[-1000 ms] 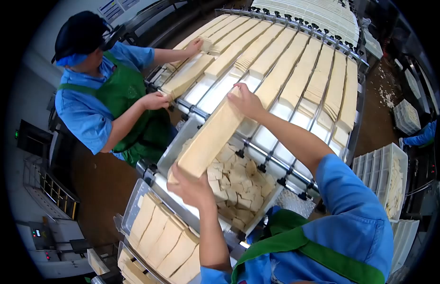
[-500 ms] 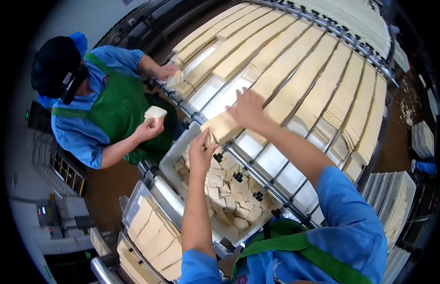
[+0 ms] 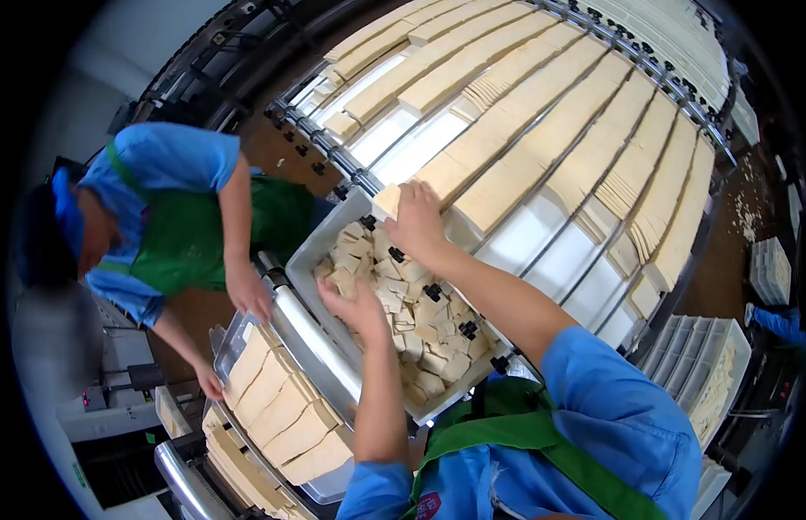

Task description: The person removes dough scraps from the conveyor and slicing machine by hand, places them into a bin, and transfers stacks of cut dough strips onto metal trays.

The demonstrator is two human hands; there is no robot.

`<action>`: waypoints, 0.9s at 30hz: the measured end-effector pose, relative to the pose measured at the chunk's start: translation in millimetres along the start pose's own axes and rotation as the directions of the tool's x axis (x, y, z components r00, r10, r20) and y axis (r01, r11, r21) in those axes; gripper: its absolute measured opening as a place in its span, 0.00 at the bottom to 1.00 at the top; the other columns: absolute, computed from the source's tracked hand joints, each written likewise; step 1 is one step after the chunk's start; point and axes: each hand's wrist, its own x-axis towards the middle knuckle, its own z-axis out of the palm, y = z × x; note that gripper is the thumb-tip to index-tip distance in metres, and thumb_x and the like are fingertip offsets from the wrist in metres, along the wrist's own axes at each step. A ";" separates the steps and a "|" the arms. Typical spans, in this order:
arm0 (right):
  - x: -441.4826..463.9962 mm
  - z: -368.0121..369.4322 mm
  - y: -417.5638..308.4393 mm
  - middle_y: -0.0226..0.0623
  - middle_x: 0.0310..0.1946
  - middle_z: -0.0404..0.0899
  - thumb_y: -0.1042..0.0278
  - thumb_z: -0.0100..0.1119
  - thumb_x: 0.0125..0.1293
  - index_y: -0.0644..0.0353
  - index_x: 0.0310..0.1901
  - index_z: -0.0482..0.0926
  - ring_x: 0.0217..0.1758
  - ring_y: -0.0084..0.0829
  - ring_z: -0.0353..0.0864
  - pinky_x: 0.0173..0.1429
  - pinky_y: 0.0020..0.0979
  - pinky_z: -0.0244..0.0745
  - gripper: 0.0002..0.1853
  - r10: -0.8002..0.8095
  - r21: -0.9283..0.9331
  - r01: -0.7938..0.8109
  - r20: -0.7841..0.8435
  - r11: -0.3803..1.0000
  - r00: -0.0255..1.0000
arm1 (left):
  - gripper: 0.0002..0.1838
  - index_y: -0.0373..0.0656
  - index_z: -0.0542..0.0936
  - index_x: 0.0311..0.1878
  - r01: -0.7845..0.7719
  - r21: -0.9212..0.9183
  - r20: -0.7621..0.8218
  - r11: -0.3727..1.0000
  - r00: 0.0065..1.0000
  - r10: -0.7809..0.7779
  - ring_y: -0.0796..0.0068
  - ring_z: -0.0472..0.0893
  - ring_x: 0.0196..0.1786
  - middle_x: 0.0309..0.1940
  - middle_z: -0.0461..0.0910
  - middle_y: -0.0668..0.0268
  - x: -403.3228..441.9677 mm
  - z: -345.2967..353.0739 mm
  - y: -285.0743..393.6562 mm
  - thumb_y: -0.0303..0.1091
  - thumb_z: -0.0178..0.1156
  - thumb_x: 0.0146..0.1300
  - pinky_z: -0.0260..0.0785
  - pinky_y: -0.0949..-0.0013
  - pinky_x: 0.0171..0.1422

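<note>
My left hand (image 3: 358, 305) is over the white bin (image 3: 304, 264), its fingers apart and turned upward beside the cut pieces. Many pale squarish pieces (image 3: 411, 334) lie loosely heaped in that bin. At the bin's far edge, my right hand (image 3: 417, 224) grips the near end of a pale yellow, dough-like layered strip (image 3: 459, 165). A small end portion of the strip (image 3: 387, 201) shows to the left of those fingers, jutting past the metal bar. Further layered strips (image 3: 550, 160) lie side by side on the white surface, with thin rods between rows.
A co-worker (image 3: 160, 208) in a green apron bends at left, both hands at a clear tray (image 3: 238, 334) of cut slabs. A metal roller (image 3: 312, 338) runs between tray and bin. Black knobs line the bar (image 3: 346, 165). Compartmented crates (image 3: 693, 355) stand at right.
My left hand has left the strip's end and moved down over the bin. My right hand has slid toward the edge. The co-worker has turned from the strips to the tray of slabs.
</note>
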 end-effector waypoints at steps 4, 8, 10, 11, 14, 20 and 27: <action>-30.7 -34.9 17.4 0.50 0.55 0.71 0.67 0.66 0.54 0.67 0.58 0.66 0.59 0.42 0.72 0.61 0.37 0.67 0.31 0.089 0.492 -0.085 0.014 0.867 0.996 | 0.35 0.37 0.54 0.68 0.066 -0.182 0.059 0.981 0.997 -0.057 0.62 0.62 0.66 0.63 0.61 0.52 -41.8 -41.9 -9.9 0.27 0.57 0.60 0.52 0.64 0.68; -75.8 -107.4 57.8 0.39 0.51 0.73 0.73 0.65 0.56 0.62 0.59 0.65 0.55 0.29 0.73 0.58 0.30 0.72 0.29 0.218 0.766 -0.057 -0.109 0.640 0.970 | 0.32 0.40 0.56 0.68 0.085 -0.183 0.099 0.979 0.993 -0.068 0.68 0.65 0.61 0.60 0.64 0.56 -79.5 -91.1 -48.2 0.24 0.52 0.60 0.54 0.64 0.65; -84.4 -136.3 102.1 0.38 0.50 0.75 0.76 0.63 0.55 0.62 0.59 0.65 0.53 0.29 0.75 0.56 0.31 0.72 0.29 0.073 0.494 0.036 -0.200 0.869 0.977 | 0.32 0.40 0.56 0.68 0.120 -0.213 0.105 0.970 0.989 -0.100 0.68 0.65 0.60 0.59 0.64 0.56 -96.2 -111.6 -51.5 0.23 0.52 0.60 0.53 0.64 0.65; -92.8 -157.6 96.4 0.43 0.49 0.77 0.72 0.63 0.55 0.63 0.58 0.66 0.53 0.34 0.77 0.56 0.33 0.71 0.29 0.088 0.270 -0.028 -0.214 0.962 0.973 | 0.32 0.40 0.56 0.68 0.141 -0.189 0.126 0.972 0.985 -0.119 0.68 0.65 0.59 0.58 0.64 0.56 -103.3 -121.5 -48.9 0.23 0.52 0.60 0.53 0.65 0.65; -83.6 -172.7 112.7 0.49 0.47 0.77 0.66 0.64 0.53 0.63 0.58 0.67 0.51 0.43 0.78 0.56 0.37 0.71 0.30 0.049 0.023 -0.046 -0.144 0.999 0.988 | 0.32 0.40 0.56 0.68 0.173 -0.175 0.154 0.969 0.977 -0.147 0.68 0.66 0.59 0.58 0.65 0.56 -118.0 -135.4 -51.6 0.22 0.51 0.59 0.53 0.66 0.65; -56.9 -158.5 148.6 0.49 0.53 0.67 0.64 0.65 0.47 0.64 0.55 0.69 0.58 0.50 0.65 0.60 0.45 0.65 0.31 0.016 -0.482 -0.102 -0.179 0.870 0.984 | 0.31 0.39 0.57 0.67 0.155 -0.177 0.208 0.972 0.971 -0.117 0.68 0.66 0.60 0.57 0.66 0.57 -128.7 -143.2 -51.9 0.22 0.50 0.59 0.53 0.66 0.64; -69.1 -159.5 132.6 0.47 0.51 0.67 0.60 0.65 0.49 0.63 0.53 0.71 0.58 0.47 0.64 0.62 0.47 0.61 0.29 0.185 -0.481 -0.144 0.038 0.865 0.982 | 0.30 0.38 0.58 0.67 0.186 -0.140 0.268 0.973 0.953 -0.143 0.69 0.66 0.59 0.56 0.66 0.57 -138.4 -158.2 -53.1 0.23 0.51 0.60 0.55 0.66 0.63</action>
